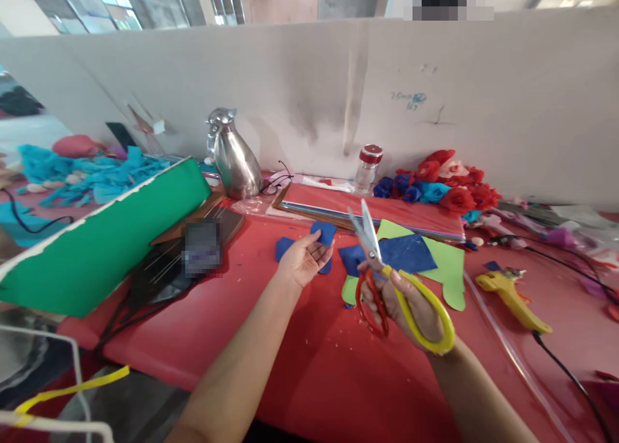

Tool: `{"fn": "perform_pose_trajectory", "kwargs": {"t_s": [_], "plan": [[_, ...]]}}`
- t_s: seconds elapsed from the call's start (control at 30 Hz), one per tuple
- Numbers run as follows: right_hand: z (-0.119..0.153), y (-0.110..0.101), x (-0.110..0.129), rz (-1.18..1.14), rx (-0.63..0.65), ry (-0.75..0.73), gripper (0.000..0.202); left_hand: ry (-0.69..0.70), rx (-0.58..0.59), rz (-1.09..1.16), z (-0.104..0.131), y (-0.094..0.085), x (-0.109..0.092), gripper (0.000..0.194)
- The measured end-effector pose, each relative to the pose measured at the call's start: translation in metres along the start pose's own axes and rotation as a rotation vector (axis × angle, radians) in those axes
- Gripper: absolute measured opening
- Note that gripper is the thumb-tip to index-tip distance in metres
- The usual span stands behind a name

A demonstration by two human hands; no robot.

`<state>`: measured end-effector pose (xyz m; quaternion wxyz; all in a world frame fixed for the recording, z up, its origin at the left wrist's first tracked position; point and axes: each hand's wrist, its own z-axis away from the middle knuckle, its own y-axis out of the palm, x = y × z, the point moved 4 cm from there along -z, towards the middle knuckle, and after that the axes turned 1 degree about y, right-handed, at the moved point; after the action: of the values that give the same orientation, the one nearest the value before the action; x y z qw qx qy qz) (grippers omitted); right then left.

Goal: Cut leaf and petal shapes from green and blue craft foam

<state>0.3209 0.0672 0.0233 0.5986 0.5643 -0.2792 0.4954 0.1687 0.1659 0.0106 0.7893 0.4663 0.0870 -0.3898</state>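
Between the thumb and fingers of my left hand (304, 260) is a small dark blue piece of paper or felt (325, 233). Further blue pieces (283, 247) lie on the table just behind that hand. My right hand (403, 301) is wrapped round scissors (371, 243) with one yellow and one red handle. Their blades point up and away from me, slightly apart. Beyond the scissors a larger blue sheet (409, 253) rests on a light green cut sheet (449, 272). The blades are apart from the blue piece in my left hand.
A yellow glue gun (512, 298) with a black cord lies at right. Behind are stacked coloured sheets (387, 211), a glass jar (368, 169), a metal jug (235, 156) and red and blue paper flowers (457, 198). A green box side (106, 236) and a dark bag (164, 262) stand left.
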Motion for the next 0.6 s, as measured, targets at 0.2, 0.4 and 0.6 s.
{"fn": "perform_pose_trajectory", "kwargs": {"t_s": [0.2, 0.4, 0.6], "plan": [[0.009, 0.004, -0.013, 0.107, 0.12, 0.061, 0.046, 0.013, -0.027, 0.081, -0.008, -0.01, -0.015, 0.01], [0.008, 0.005, -0.014, 0.096, 0.118, 0.093, 0.052, 0.006, -0.029, 0.107, -0.008, -0.011, -0.018, 0.007], [0.008, 0.004, -0.015, 0.117, 0.107, 0.114, 0.053, -0.012, -0.022, 0.096, -0.008, -0.009, -0.015, 0.008]]}}
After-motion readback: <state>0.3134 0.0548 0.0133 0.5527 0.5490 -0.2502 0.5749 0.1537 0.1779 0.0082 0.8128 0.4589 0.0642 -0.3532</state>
